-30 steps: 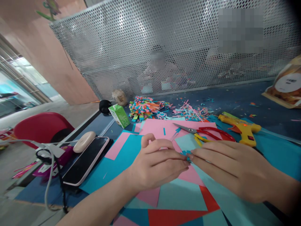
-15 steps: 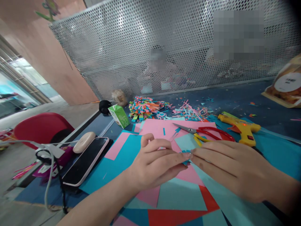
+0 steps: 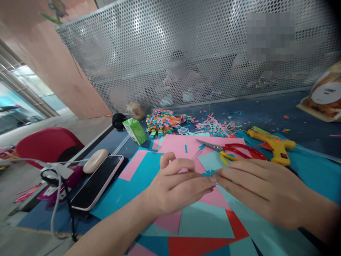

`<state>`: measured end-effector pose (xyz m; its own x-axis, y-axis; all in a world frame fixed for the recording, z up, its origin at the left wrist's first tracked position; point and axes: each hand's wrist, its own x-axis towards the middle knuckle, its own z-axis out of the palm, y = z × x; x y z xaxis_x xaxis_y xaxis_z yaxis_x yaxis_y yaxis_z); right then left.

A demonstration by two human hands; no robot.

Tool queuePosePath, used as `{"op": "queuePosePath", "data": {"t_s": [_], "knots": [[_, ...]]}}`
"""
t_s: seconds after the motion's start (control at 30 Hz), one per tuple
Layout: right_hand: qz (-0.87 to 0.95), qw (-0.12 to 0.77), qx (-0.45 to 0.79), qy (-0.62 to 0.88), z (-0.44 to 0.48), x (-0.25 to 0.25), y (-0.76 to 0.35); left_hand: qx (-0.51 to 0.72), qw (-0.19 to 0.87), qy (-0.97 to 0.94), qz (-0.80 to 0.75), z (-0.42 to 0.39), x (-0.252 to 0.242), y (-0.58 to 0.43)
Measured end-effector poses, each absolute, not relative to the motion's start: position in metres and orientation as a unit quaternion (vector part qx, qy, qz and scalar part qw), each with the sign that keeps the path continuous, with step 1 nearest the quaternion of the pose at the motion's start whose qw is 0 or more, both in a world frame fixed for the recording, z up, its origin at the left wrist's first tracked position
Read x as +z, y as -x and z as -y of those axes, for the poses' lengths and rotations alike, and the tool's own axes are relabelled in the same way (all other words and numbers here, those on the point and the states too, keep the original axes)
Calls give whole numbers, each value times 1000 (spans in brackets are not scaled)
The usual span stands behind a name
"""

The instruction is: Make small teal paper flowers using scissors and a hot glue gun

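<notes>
Between my two hands is a small piece of blue paper [image 3: 208,173], mostly hidden by the fingertips. My left hand [image 3: 178,185] pinches it with thumb and forefinger, the other fingers curled above. My right hand [image 3: 262,190] meets it from the right, its fingertips pressed together on the paper's edge. Beneath the hands lie overlapping sheets of pink paper [image 3: 174,144] and pale blue paper [image 3: 205,220]. Just beyond my right hand rest scissors [image 3: 239,149] with red handles and a yellow glue gun [image 3: 271,144] with a small glowing light.
A pile of fringed paper pieces [image 3: 162,122] and paper shreds [image 3: 215,126] lies at the back. To the left stand a green carton [image 3: 135,131], a phone [image 3: 98,183] and cables [image 3: 57,199]. A perforated metal screen [image 3: 149,53] borders the table, people behind it. A snack bag [image 3: 326,94] sits far right.
My left fingertips have shifted slightly along the blue paper, and more of its upper edge shows above them. My right hand stays almost in place.
</notes>
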<state>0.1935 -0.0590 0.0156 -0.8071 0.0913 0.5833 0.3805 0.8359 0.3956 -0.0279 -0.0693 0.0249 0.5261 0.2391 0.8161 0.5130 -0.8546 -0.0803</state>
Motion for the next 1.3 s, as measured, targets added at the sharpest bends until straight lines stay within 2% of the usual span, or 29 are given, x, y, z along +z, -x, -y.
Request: {"op": "queuePosePath", "data": {"t_s": [1.3], "knots": [[915,289,-253,124,60,17,-193,-397,151,881,210,70,20,31]]}}
